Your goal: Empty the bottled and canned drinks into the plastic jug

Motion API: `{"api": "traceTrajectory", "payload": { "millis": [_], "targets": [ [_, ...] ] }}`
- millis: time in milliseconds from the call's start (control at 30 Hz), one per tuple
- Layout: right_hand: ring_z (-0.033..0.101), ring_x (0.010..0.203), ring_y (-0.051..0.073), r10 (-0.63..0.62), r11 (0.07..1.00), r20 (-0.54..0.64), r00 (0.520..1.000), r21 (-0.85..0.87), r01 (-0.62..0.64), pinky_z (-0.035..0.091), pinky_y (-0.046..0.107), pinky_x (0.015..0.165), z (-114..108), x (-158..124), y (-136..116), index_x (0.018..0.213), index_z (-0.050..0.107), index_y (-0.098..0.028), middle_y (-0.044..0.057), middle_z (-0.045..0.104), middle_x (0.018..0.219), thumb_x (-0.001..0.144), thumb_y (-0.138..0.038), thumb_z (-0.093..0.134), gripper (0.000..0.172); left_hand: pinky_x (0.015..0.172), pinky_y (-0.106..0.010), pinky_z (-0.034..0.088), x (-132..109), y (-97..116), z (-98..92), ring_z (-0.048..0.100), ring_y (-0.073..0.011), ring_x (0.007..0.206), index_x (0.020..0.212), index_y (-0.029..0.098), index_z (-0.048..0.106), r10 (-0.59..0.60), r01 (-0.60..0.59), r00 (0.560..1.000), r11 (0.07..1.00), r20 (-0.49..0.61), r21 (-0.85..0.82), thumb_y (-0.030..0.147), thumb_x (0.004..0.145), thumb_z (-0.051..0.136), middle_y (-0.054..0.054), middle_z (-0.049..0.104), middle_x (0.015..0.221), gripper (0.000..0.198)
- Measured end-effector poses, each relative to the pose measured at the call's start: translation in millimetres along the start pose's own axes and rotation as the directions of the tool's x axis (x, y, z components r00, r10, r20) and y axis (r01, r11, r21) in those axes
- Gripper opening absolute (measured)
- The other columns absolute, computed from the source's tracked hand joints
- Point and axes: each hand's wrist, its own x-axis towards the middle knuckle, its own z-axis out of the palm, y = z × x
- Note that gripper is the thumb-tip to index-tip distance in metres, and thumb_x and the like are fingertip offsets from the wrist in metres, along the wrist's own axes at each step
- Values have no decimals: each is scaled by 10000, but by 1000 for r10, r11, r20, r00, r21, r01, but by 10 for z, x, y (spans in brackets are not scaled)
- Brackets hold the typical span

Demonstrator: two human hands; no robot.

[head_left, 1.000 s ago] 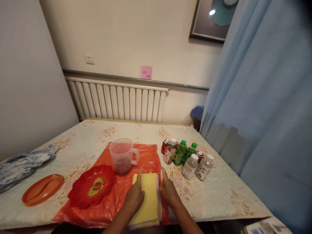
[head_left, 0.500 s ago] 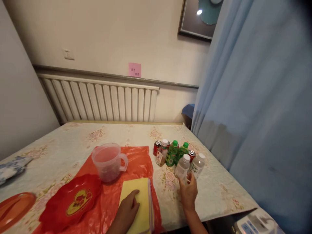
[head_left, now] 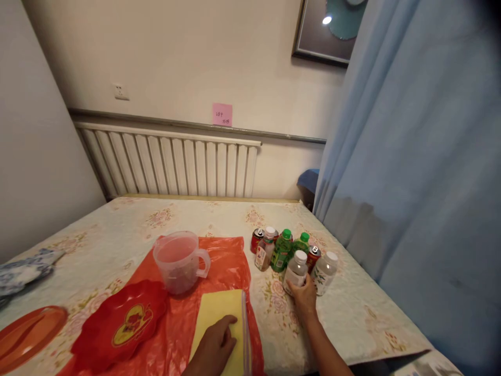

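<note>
My right hand [head_left: 305,296] is wrapped round the lower part of a clear bottle [head_left: 295,271] with a white cap, which stands upright on the bed-like surface. Right beside it stands a second clear white-capped bottle [head_left: 324,274] with a leaf print. Behind are two green bottles [head_left: 282,250], a brownish bottle [head_left: 265,253] with a white cap and several red cans [head_left: 257,240]. My left hand [head_left: 219,342] rests on a folded yellow cloth [head_left: 219,303], index finger stretched out and thumb apart. It holds nothing; its other fingers are partly hidden.
A translucent pink jug [head_left: 176,266] and a red wavy-edged plate [head_left: 121,318] sit on a red plastic sheet [head_left: 230,250]. At the left lie an orange lid [head_left: 33,331] and a blue-white patterned cloth [head_left: 29,269]. A blue curtain [head_left: 410,172] hangs along the right.
My right hand has closed round the near clear bottle, fingers now on its front and side. My left hand stays on the yellow cloth. The whole view has shifted slightly.
</note>
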Motion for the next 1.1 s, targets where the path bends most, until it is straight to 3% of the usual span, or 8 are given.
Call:
{"api": "traceTrajectory", "payload": {
  "millis": [200,367,433,533,633,733,867,1100],
  "targets": [
    [610,1067,307,-230,973,232,945,72,219,477,417,917,-9,-437,-373,1142,555,-142,159,647,1153,636,-335,690,558,714,-276,443,-12,458,-189,530,-146,697,1321,169,503,94,-101,992,992,-88,-80,267,824,514,-19,604,871,507],
    [592,1072,254,-470,882,437,767,198,427,469,379,944,-84,-758,-858,1184,531,-189,99,627,1150,698,-241,667,507,886,-344,478,-57,772,-431,572,-179,920,1481,223,276,248,-255,950,967,-188,-11,249,854,522,-124,483,1354,674],
    [586,1060,244,-538,841,473,698,238,486,471,371,934,-112,-832,-1050,1174,530,-202,85,616,1138,711,-204,651,479,960,-368,457,-93,822,-544,549,-212,1074,1455,246,331,318,-311,931,948,-179,67,219,865,515,-113,447,1402,619],
    [581,1022,238,-597,792,519,612,262,551,473,370,908,-116,-886,-1288,1132,537,-210,70,607,1094,702,-127,612,445,979,-367,448,-173,839,-725,536,-221,1126,1335,249,483,360,-333,916,928,-177,165,174,887,465,-83,538,1264,455],
    [572,1019,242,-649,737,539,538,268,620,465,378,910,-61,-875,-1462,1127,536,-209,73,601,1080,704,-97,584,440,905,-335,473,-268,804,-913,569,-209,1024,1212,229,554,360,-322,903,929,-236,184,192,892,467,-72,581,1117,333],
    [564,1043,254,-697,677,532,482,266,686,453,395,930,39,-783,-1615,1143,535,-207,89,600,1112,714,-105,583,443,855,-320,474,-345,705,-1079,574,-205,955,1143,215,568,325,-288,856,946,-403,150,251,879,501,-70,596,1063,275],
    [549,1054,261,-741,601,503,445,201,773,438,403,937,213,-547,-1874,1183,511,-182,105,591,1131,688,-104,583,507,739,-302,471,-417,444,-1185,553,-168,723,1122,190,557,125,-153,799,988,-588,2,313,843,518,-34,604,893,307],
    [515,1067,261,-769,388,528,362,-65,919,385,394,938,561,-114,-2459,1213,527,-176,122,571,1189,684,-122,604,537,667,-289,440,-570,-46,-1043,543,-179,695,975,194,589,-92,-38,841,973,-534,-228,384,793,514,-10,598,779,273]
  ]
}}
